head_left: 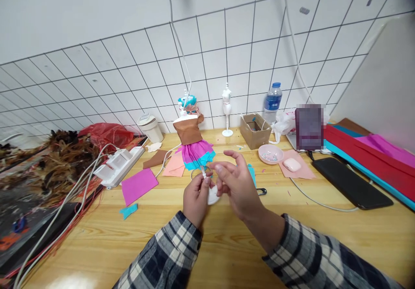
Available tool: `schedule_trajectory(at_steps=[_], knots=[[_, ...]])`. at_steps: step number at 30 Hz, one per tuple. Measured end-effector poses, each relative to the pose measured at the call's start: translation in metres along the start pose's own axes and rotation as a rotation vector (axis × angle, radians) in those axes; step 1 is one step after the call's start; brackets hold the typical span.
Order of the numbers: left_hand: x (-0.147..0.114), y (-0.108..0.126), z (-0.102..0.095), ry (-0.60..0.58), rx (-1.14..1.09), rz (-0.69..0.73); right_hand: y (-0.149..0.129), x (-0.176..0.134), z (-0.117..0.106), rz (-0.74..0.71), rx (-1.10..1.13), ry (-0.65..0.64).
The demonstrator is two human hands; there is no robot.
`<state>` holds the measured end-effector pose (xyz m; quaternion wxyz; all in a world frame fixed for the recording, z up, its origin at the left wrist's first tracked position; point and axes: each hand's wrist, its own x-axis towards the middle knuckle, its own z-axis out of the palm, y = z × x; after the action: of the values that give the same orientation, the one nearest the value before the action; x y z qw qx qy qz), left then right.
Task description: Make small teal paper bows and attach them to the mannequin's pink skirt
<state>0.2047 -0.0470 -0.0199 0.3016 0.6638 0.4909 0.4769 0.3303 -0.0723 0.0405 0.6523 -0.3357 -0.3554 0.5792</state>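
My left hand [195, 197] is closed round the thin white pole of a small dress-form mannequin, just above its round base [212, 196]. The mannequin leans up and away from me. It wears a brown strapless bodice [188, 131] over a gathered magenta skirt [196, 151] with a bright blue hem [194, 163]. My right hand [241, 189] is beside the pole and the hem, thumb and index finger apart. Nothing shows between them; its lower fingers are close to the base, and whether they touch it I cannot tell.
Behind are another dressed mannequin [191, 103], a bare mannequin [226, 107], a cardboard box [256, 133] and a water bottle [273, 99]. A pink bowl [270, 154] and a black phone [352, 183] lie right. Magenta paper [139, 186] and a power strip [118, 168] lie left.
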Motion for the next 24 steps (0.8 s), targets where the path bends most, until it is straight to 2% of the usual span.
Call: schedule_trajectory(at_steps=[2, 4, 7, 10, 13, 17, 24], knots=[[0.005, -0.008, 0.002, -0.021, -0.012, -0.018, 0.005, -0.01, -0.025, -0.042, -0.22, 0.039], [0.012, -0.015, 0.007, -0.015, -0.007, -0.02, 0.007, -0.018, -0.061, -0.119, -0.559, 0.006], [0.024, -0.023, 0.018, -0.028, 0.014, -0.004, 0.001, -0.021, -0.115, -0.266, -1.105, 0.022], [0.038, -0.024, 0.031, -0.057, 0.052, 0.019, -0.008, -0.014, -0.148, -0.326, -1.39, -0.056], [0.053, -0.025, 0.042, -0.082, 0.088, 0.039, -0.007, -0.006, -0.153, -0.343, -1.521, -0.13], [0.066, -0.031, 0.052, -0.1, 0.113, 0.045, 0.003, -0.006, -0.143, -0.309, -1.591, -0.263], [0.074, -0.036, 0.061, -0.158, 0.167, 0.051, 0.004, -0.01, -0.136, -0.206, -1.605, -0.307]])
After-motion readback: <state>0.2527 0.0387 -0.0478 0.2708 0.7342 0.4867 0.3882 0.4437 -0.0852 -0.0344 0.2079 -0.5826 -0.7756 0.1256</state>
